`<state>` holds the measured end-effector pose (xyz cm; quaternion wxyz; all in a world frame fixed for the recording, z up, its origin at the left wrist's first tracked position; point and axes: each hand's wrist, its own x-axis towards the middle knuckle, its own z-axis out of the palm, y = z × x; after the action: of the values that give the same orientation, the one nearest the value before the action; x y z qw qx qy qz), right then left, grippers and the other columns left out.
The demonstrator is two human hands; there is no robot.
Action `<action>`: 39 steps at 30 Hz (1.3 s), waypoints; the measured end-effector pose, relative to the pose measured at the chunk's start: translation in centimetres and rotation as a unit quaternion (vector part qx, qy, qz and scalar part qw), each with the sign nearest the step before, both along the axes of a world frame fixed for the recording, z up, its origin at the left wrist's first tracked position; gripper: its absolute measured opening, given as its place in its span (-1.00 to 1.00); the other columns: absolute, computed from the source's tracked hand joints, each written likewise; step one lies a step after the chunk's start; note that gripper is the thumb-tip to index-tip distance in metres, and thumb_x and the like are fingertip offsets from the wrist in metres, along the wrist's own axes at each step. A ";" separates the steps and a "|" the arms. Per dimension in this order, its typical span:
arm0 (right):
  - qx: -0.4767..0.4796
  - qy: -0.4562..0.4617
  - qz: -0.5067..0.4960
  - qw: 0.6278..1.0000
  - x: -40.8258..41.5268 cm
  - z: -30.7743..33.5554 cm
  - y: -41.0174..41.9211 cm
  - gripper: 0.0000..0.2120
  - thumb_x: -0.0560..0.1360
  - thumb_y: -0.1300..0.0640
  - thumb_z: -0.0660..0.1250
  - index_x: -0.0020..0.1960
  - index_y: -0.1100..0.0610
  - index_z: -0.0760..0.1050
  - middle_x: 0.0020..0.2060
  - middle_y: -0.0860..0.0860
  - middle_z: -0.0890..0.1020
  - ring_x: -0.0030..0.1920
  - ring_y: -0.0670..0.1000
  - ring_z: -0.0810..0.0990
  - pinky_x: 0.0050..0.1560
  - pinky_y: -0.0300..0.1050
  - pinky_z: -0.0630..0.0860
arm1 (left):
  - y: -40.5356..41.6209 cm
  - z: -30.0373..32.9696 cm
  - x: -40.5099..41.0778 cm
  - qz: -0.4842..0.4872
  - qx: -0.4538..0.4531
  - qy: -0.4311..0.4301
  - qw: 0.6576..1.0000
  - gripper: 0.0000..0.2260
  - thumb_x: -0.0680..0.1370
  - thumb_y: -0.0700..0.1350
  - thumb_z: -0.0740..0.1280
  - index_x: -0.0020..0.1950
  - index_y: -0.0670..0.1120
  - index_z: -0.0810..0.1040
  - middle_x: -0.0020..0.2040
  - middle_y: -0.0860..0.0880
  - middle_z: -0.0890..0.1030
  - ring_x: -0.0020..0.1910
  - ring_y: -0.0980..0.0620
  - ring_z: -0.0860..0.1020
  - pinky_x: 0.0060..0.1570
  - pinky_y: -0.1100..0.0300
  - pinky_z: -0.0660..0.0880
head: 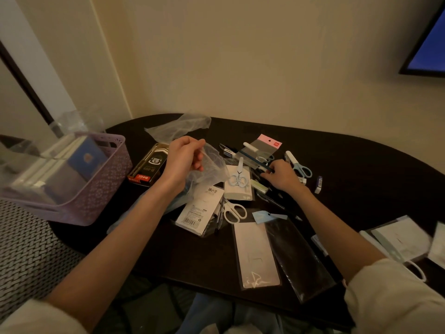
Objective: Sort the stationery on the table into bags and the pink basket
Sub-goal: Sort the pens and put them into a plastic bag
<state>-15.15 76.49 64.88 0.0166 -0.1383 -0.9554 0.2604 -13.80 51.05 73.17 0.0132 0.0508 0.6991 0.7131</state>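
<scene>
Evidently flimsy and slippery, the clear plastic bag hung pinched at its rim by the left hand above table centre; at three o'clock, the right hand curled round a thin pen, best held mid-barrel

Clear plastic bag held up, crumpled, just right of the pink basket; loose stationery scattered further right.

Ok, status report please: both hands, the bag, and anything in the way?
Left hand pinches clear bag, held above table. Right hand down on pen pile, grip unclear. Scissors close beside right hand.
</scene>
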 end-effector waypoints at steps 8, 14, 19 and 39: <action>0.046 -0.070 0.026 0.996 -0.3 2.0 0.5 -0.92 0.56 0.20 0.27 0.03 0.20 0.43 -0.21 0.05 0.49 -0.10 0.07 0.54 -0.06 -0.02 0.51 | -0.3 0.2 0.1 0.001 0.008 -0.008 1.000 -0.83 0.60 -0.20 0.26 -0.20 -0.13 0.48 -0.44 0.01 0.44 -0.50 0.10 0.38 -0.39 0.19 0.42; 0.031 -0.114 0.009 0.993 1.0 3.2 1.0 -0.92 0.57 0.24 0.26 0.05 0.19 0.40 -0.11 0.07 0.54 -0.05 0.04 0.54 -0.09 -0.11 0.45 | -0.2 0.6 0.3 0.004 0.009 -0.013 1.000 -0.84 0.59 -0.21 0.27 -0.20 -0.13 0.48 -0.44 0.01 0.44 -0.51 0.11 0.38 -0.41 0.20 0.43; -0.094 -0.205 0.026 0.974 2.8 5.5 1.1 -0.80 0.53 0.27 0.30 0.13 0.19 0.40 -0.10 0.10 0.54 -0.17 -0.01 0.52 -0.26 -0.20 0.41 | -0.1 0.8 0.6 0.001 0.003 -0.011 1.000 -0.85 0.60 -0.21 0.26 -0.18 -0.14 0.47 -0.42 -0.01 0.44 -0.51 0.11 0.38 -0.43 0.22 0.43; -0.584 0.021 0.011 0.812 6.7 9.4 -5.6 -0.87 0.66 0.16 0.09 0.00 0.18 0.36 -0.44 -0.01 0.33 -0.42 -0.06 0.33 -0.37 -0.19 0.37 | -1.1 1.8 2.2 0.002 0.004 0.010 1.000 -0.85 0.60 -0.21 0.26 -0.18 -0.14 0.47 -0.40 -0.03 0.44 -0.51 0.11 0.38 -0.47 0.28 0.42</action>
<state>-8.47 70.85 74.32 -0.0502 -0.1059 -0.6248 0.7720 -11.56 49.94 75.01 0.0046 0.0563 0.6968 0.7151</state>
